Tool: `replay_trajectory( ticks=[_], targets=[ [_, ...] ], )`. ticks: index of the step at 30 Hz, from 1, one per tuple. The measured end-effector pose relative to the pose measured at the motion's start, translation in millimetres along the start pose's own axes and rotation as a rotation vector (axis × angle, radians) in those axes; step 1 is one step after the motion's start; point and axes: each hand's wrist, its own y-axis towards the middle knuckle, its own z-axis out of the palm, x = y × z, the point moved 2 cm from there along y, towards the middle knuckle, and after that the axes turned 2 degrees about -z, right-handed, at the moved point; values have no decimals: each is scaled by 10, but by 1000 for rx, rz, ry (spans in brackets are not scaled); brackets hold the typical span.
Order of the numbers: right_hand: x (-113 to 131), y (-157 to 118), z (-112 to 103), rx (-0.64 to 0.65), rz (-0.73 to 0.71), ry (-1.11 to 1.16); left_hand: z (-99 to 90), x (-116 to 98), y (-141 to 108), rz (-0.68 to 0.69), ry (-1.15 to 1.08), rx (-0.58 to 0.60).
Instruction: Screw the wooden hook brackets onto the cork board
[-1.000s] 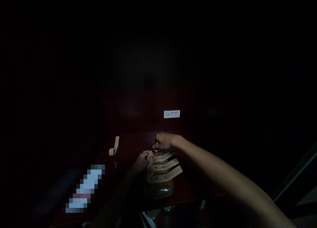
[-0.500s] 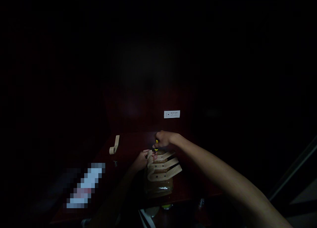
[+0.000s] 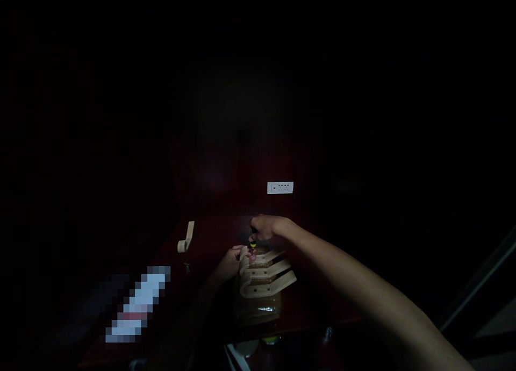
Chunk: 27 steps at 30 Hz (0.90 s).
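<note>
My right hand [image 3: 264,227] is closed round the black and yellow handle of a screwdriver [image 3: 253,244], held upright with its tip pointing down. Below that tip, the fingers of my left hand [image 3: 231,261] pinch the curled end of the farthest wooden hook [image 3: 260,258]. A middle wooden hook [image 3: 270,271] and a near wooden hook [image 3: 268,290] lie beside it in a row, each with dark screw spots. All rest across a brown block [image 3: 258,312] that looks wrapped in shiny tape. The screw under the tip is too small to make out.
On the dark red table [image 3: 217,232], a loose wooden hook [image 3: 187,244] lies to the left, with a few small screws [image 3: 187,267] nearer me. A blurred-out bright rectangle [image 3: 139,304] is at the front left. The wall behind carries a white socket panel [image 3: 280,187].
The right hand's grip on the screwdriver has turned slightly, showing more black on the handle. The left hand and the hooks stay in place; the view has shifted a little.
</note>
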Motion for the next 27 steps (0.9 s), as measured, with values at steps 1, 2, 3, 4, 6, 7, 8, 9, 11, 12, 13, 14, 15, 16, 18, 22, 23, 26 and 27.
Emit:
replay_trajectory(
  ticks=[1,2,3,4,6,7,8,9,11,12,13,14,15,16,18,22,23,26,27],
  targets=[
    [18,-2,-2,8,1,-1,0,-5,-2,9,3,5],
    [34,-3,-4,12,3,-2,1,-9,-2,15,6,10],
    [48,-4,-8,12,7,-6,1,-9,-2,16,6,12],
    [59,-5,-12,9,11,-11,0,-6,0,14,4,13],
    [72,-7,-19,2,27,-24,-2,6,5,5,-1,8],
    [74,-7,-20,5,36,-26,-3,14,9,3,-3,7],
    [74,-6,-19,11,40,-24,-5,21,12,6,-2,10],
    [72,-4,-15,18,37,-10,-6,26,13,10,1,16],
    [67,6,0,31,5,35,-10,31,13,15,8,27],
    [62,14,9,35,-18,58,-13,30,11,13,10,29],
    [56,24,19,40,-38,79,-16,27,8,10,10,30],
    [48,34,29,49,-48,96,-18,21,5,9,8,28],
    [37,44,38,63,-48,107,-18,14,1,11,6,31],
    [24,53,45,77,-39,111,-16,8,-1,12,3,33],
    [0,68,50,96,-14,113,-13,2,-4,12,-4,34],
    [-24,84,35,89,4,96,-13,12,-1,-1,-6,21],
    [-22,89,30,86,-4,87,-14,14,0,-2,2,21],
    [-3,110,18,80,-42,52,-21,18,6,5,17,26],
    [5,117,13,82,-46,45,-22,22,8,5,17,28]
  ],
)
